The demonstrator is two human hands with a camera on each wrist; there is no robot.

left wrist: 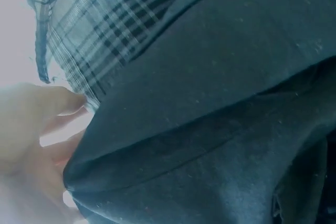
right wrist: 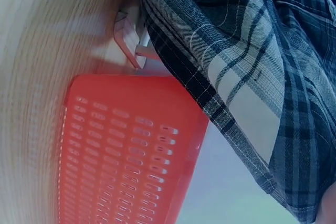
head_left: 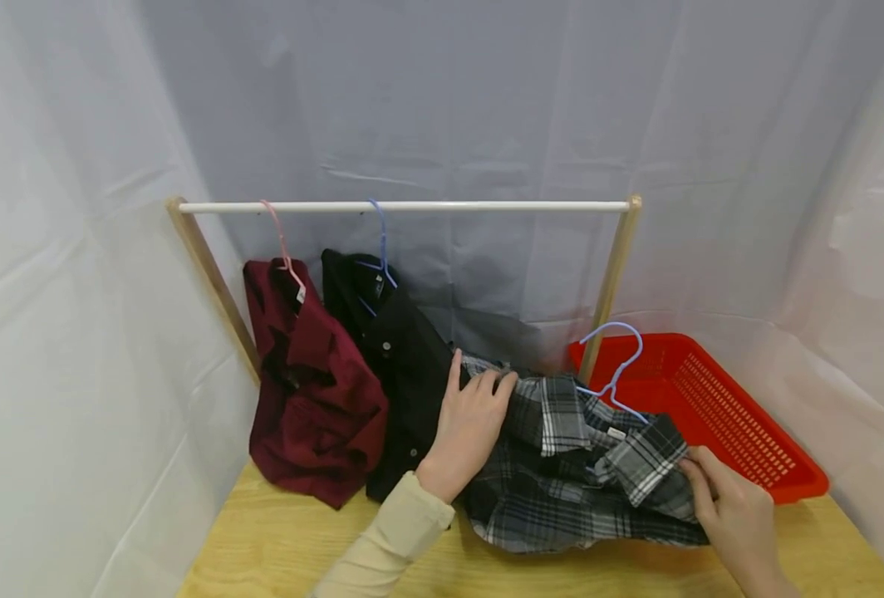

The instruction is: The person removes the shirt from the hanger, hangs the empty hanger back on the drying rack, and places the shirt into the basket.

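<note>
Your left hand is lying flat, fingers straight, on the plaid shirt, which is lying on the counter toward its back right, just beside the red basket. Your right hand is pinching the shirt's right shoulder. A blue hanger is sticking out of the collar; its small white label is unreadable.

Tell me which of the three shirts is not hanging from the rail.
The grey plaid shirt: it lies on the wooden table, while the maroon shirt and black shirt hang.
</note>
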